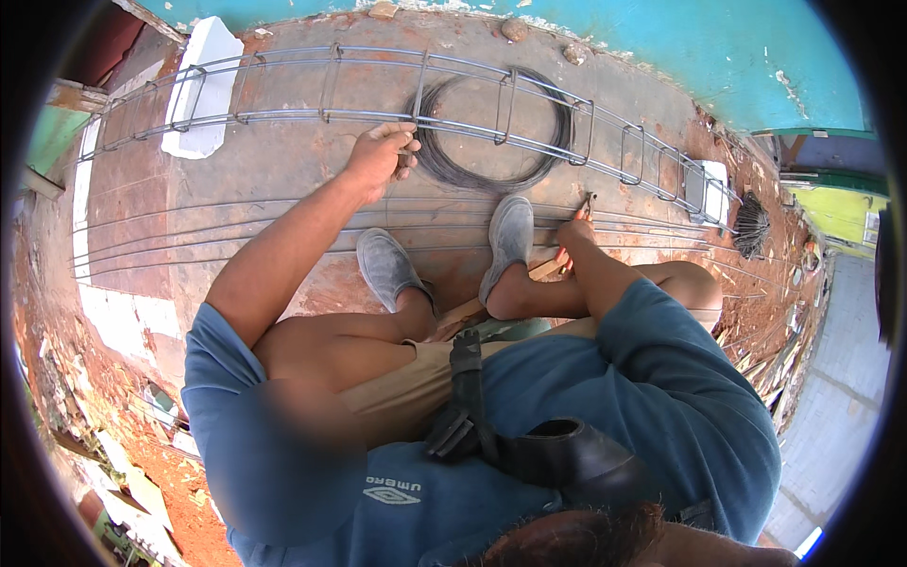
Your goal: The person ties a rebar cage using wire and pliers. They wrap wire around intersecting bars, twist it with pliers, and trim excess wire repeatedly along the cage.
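left hand (380, 154) fingers grip rebar cage (378, 118); right hand (573, 230) clamps pliers (587, 202).

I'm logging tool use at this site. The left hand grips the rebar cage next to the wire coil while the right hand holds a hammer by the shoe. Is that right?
Not quite. The right hand holds pliers, not a hammer, as the head view shows. The rest stands: the left hand grips the rebar cage beside the wire coil.

coil of black wire (491, 128), white block (203, 85), broom (753, 225)
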### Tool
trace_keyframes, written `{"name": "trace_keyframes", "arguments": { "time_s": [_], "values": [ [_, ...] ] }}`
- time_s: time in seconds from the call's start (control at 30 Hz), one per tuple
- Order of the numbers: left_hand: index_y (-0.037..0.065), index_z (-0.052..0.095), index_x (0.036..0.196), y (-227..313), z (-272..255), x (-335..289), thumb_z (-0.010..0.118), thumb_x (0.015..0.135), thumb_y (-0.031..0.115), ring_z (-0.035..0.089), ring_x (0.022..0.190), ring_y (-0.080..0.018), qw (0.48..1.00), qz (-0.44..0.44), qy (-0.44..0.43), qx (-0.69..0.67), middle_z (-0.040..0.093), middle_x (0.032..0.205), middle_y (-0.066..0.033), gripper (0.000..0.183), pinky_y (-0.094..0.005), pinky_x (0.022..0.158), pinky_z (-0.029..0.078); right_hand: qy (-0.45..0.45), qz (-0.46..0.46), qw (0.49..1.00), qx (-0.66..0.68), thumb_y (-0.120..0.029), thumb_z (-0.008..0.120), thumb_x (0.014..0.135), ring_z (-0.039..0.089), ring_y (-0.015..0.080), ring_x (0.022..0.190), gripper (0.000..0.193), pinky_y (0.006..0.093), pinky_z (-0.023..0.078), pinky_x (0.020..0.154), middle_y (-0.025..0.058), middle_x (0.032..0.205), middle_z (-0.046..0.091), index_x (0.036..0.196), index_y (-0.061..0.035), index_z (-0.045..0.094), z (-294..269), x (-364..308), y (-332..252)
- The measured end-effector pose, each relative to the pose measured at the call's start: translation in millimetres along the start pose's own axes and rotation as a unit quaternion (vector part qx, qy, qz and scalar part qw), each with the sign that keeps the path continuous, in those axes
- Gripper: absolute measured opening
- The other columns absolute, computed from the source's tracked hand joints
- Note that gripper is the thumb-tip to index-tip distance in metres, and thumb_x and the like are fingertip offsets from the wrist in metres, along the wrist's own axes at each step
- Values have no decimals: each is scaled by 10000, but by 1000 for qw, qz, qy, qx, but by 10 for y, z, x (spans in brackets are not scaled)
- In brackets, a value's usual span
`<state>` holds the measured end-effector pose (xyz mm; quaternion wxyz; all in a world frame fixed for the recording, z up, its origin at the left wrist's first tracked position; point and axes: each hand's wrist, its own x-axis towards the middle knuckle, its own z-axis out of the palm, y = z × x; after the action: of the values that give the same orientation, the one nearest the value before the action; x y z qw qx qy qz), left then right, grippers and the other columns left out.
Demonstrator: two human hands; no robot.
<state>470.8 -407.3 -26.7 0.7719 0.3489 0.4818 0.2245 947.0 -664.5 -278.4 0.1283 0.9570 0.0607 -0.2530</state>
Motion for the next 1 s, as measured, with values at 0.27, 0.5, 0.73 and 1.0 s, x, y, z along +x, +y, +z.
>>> {"name": "trace_keyframes", "arguments": {
  "time_s": [0.27,0.5,0.73,1.0],
  "values": [
    [66,668,1299,-72,-63,-128,608,1107,165,625,733,-133,997,-7,67,-28,644,920,-21,225,-296,597,543,-264,65,827,492,-104,543,1022,610,295,639,190,509,603,604,166,866,619,1132,50,537,-759,-1736,-589],
    [77,648,1348,-52,-108,-165,610,1096,150,627,721,-127,998,7,65,-26,645,914,-16,265,-279,584,540,-510,-280,774,250,-197,652,1028,750,286,862,411,438,670,730,162,1049,718,1351,35,551,-1771,-3740,-346],
    [82,629,1418,-57,-132,-216,612,1091,139,636,736,-111,998,1,54,-29,659,963,-16,333,-266,590,540,-431,-423,773,195,-231,631,1024,715,331,1126,686,466,665,846,211,1352,646,1641,-44,396,-1720,-3995,-1083],
    [68,623,1446,-20,-102,-258,624,1091,151,645,740,-111,998,-1,51,-35,664,973,-18,364,-260,591,546,-413,-458,780,102,-195,628,1051,759,268,969,747,447,667,853,174,1247,678,1710,-127,281,-1962,-3971,-1377]
  ]
}}
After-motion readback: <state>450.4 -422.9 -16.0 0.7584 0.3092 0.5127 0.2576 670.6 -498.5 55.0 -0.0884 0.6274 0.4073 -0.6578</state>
